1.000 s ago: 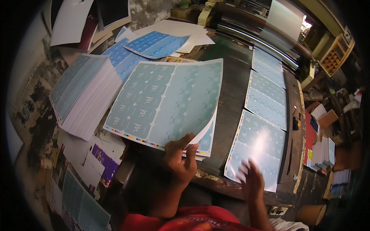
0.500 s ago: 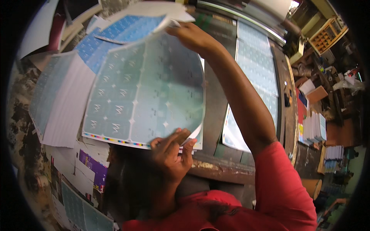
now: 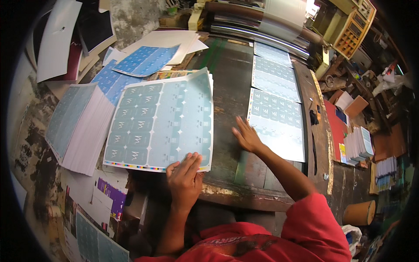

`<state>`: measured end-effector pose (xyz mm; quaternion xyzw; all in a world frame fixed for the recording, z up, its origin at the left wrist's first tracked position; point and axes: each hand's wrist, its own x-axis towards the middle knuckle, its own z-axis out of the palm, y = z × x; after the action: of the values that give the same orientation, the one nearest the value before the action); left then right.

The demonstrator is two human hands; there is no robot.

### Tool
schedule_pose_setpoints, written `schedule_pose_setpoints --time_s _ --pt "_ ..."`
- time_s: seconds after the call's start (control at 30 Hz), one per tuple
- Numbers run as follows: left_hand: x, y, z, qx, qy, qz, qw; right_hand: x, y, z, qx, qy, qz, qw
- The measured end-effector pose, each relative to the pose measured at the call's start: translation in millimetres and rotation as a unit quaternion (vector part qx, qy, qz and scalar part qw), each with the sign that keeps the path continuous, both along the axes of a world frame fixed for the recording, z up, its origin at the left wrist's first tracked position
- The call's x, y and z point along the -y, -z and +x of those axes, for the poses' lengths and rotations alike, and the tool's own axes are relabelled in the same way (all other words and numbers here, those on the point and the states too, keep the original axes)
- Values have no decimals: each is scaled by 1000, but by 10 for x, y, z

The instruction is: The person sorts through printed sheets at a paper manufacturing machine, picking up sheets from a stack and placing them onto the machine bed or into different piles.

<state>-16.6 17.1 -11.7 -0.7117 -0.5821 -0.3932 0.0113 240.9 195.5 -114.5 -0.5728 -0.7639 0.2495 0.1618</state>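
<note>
My left hand point(image 3: 185, 179) is at the near right corner of a stack of printed sheets. Its fingers are closed over the edge of the pale blue-green top sheet point(image 3: 159, 120), whose far right corner curls upward. My right hand point(image 3: 248, 137) hovers open, fingers spread, above the dark table, just left of a row of similar sheets. The nearest sheet of that row point(image 3: 277, 124) catches bright glare; another sheet point(image 3: 275, 74) lies beyond it, leading toward the rollers.
Metal rollers point(image 3: 262, 32) cross the far end of the dark feed table point(image 3: 222, 96), beside a control panel point(image 3: 351, 32). A thick fanned paper stack point(image 3: 85, 135) leans at left, near blue printed sheets point(image 3: 146, 61). Bundled stacks point(image 3: 358, 144) and a brown drum point(image 3: 358, 212) stand at right.
My right hand has let go of the sheet's raised far corner and swung right, over the table. The top sheet has settled onto the stack; my left hand stays at its near corner.
</note>
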Motion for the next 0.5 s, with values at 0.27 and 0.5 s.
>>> schedule_pose_setpoints --time_s 0.27,0.5 --pt "99 -150 -83 167 40 -68 983 735 251 1583 30 194 70 978" --pt "265 -423 102 69 224 -82 969 1750 -625 716 -583 47 -268 766"
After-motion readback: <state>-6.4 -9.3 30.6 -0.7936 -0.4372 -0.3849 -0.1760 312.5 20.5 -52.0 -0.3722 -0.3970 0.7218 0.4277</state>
